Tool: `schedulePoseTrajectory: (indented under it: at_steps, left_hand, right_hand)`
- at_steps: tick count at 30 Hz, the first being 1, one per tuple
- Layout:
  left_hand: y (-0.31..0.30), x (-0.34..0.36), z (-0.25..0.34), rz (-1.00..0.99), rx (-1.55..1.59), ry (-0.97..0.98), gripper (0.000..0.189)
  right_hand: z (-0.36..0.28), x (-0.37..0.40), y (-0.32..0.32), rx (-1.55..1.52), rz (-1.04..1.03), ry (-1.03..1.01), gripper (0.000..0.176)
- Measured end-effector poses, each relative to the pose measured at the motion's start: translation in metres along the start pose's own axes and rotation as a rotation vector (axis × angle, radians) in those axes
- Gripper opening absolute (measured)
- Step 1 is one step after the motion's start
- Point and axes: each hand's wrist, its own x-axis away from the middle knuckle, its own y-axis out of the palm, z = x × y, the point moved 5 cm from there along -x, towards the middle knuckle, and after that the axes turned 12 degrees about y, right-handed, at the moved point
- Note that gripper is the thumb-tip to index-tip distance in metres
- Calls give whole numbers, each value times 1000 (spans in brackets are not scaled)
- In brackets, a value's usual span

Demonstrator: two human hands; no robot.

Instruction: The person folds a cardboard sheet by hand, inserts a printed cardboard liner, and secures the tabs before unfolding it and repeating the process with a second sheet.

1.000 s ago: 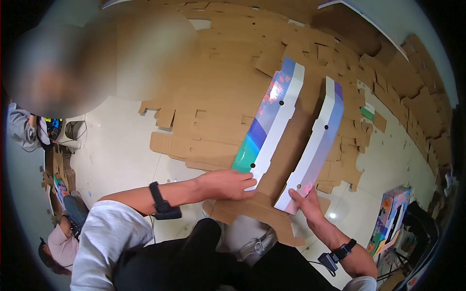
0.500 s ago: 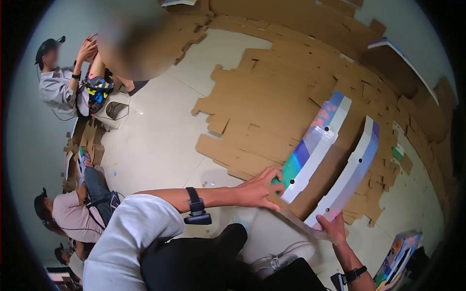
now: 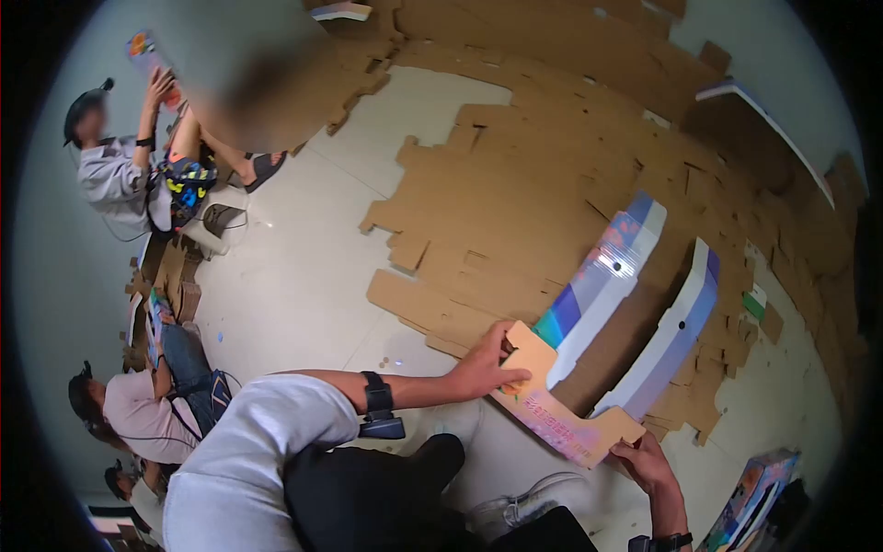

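Observation:
A long cardboard piece with two raised, printed side walls [image 3: 593,276] lies in front of me, its brown inner base [image 3: 612,345] showing between them. Its near end is a peach and pink printed end panel [image 3: 561,414] with lettering, tilted so that its face shows. My left hand [image 3: 487,363] pinches the panel's left corner, thumb on the printed face. At the right corner, my right hand [image 3: 647,460] grips the panel's edge between thumb and fingers. The side walls are white along their inner faces, with black round spots.
Flattened brown cardboard sheets [image 3: 515,193] cover much of the floor. A folded printed carton [image 3: 754,497] stands at the lower right. Seated people [image 3: 115,184] are along the left wall, one holding a printed piece [image 3: 143,51]. A white-edged panel [image 3: 773,129] leans at the upper right.
The end panel has turned so its printed face shows. Both hands have shifted slightly along with it, the right one lower. The person at upper left now holds a printed piece up.

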Motion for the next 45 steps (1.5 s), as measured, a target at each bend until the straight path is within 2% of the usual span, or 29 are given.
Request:
schedulePoseTrajectory:
  at_steps: [1, 2, 5, 6, 9, 11, 13, 16, 19, 20, 23, 26, 28, 29, 30, 31, 32, 34, 36, 38, 41, 43, 44, 45]
  left_hand:
    - [-2, 1, 2, 50, 30, 11, 95]
    - [-4, 1, 5, 33, -85, 39, 93]
    - [1, 1, 7, -106, -354, 141, 93]
    - [0, 2, 10, -122, -340, 128, 92]
    - [1, 3, 24, -152, -284, 54, 89]
    - [1, 1, 28, -135, -242, -17, 88]
    - [0, -2, 26, -119, -271, 41, 86]
    - [-5, -12, 30, -77, -295, 114, 82]
    - [-7, -19, 39, -31, -301, 245, 77]
    - [-6, -25, 42, -20, -297, 302, 74]
    - [5, -42, 40, 59, -274, 162, 65]
    - [13, -65, 33, 180, -265, 310, 59]
    - [19, -73, 27, 260, -309, 196, 56]
    - [25, -75, 28, 260, -213, 181, 56]
    - [26, -82, 30, 264, -117, 164, 57]
    - [28, -85, 33, 232, -38, 106, 59]
    - [27, -93, 34, 210, 31, 69, 61]
    - [29, -104, 35, 199, 63, 184, 58]
    - [24, -103, 52, 133, 71, 125, 58]
    - [18, -126, 69, 76, 71, 140, 59]
    - [24, -130, 54, 67, 171, 191, 53]
    - [29, -133, 65, 76, 160, 231, 50]
    - [30, -130, 69, 41, 159, 211, 50]
    - [31, -126, 72, 5, 157, 192, 50]
  right_hand:
    - [0, 2, -3, -126, -99, 55, 60]
    - [2, 5, -9, -86, -122, 78, 70]
    - [-3, 21, 2, -56, -147, 26, 78]
    - [2, 17, 4, 19, -131, -13, 77]
    - [24, -9, 10, 116, 195, -16, 69]
    - [13, -11, 27, 51, 219, -70, 63]
    - [10, -12, 32, -6, 234, -78, 63]
    - [-4, -7, 39, 154, 308, -132, 66]
    - [-11, -3, 42, 297, 534, -305, 68]
    - [-15, -8, 39, 293, 578, -306, 68]
    - [-17, -10, 28, 271, 692, -249, 65]
    - [-14, -24, 6, 323, 855, -356, 60]
    - [-14, -35, -1, -113, 763, -329, 60]
    - [-10, -37, -7, -12, 874, -362, 61]
    - [-24, -31, -2, 45, 1038, -304, 62]
    - [-29, -27, -3, 94, 1119, -354, 63]
    - [-41, -23, 3, 45, 1076, -406, 63]
    - [-58, -23, 5, -17, 1008, -494, 64]
    - [-58, -22, 12, -45, 1019, -508, 67]
    - [-66, -30, 11, -103, 1107, -547, 72]
    - [-74, -26, 12, 15, 1175, -508, 73]
    - [-44, -41, -92, -935, 584, -205, 73]
    - [-34, -48, -119, -1149, 371, -161, 73]
    - [-38, -48, -118, -1357, 176, -80, 73]
